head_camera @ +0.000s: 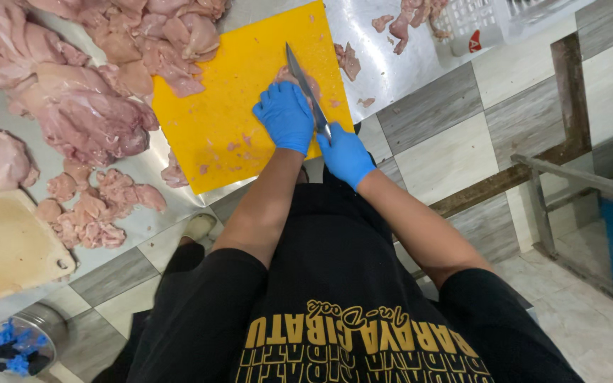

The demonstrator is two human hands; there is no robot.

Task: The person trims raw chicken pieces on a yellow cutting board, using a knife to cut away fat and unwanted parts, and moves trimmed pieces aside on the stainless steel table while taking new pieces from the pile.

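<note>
Both my hands wear blue gloves. My left hand [284, 115] presses flat on a piece of raw chicken [287, 74] on the yellow cutting board [228, 99]. My right hand [345, 154] grips the handle of a long knife [304, 84], whose blade lies against the chicken beside my left fingers. Most of the piece is hidden under my left hand.
Large heaps of raw chicken [79, 106] cover the steel table [384, 64] left of the board, with smaller cut pieces [94, 209] nearer me. A pale wooden board [8, 248] lies at lower left. A white crate [484, 18] stands at top right. Tiled floor lies to the right.
</note>
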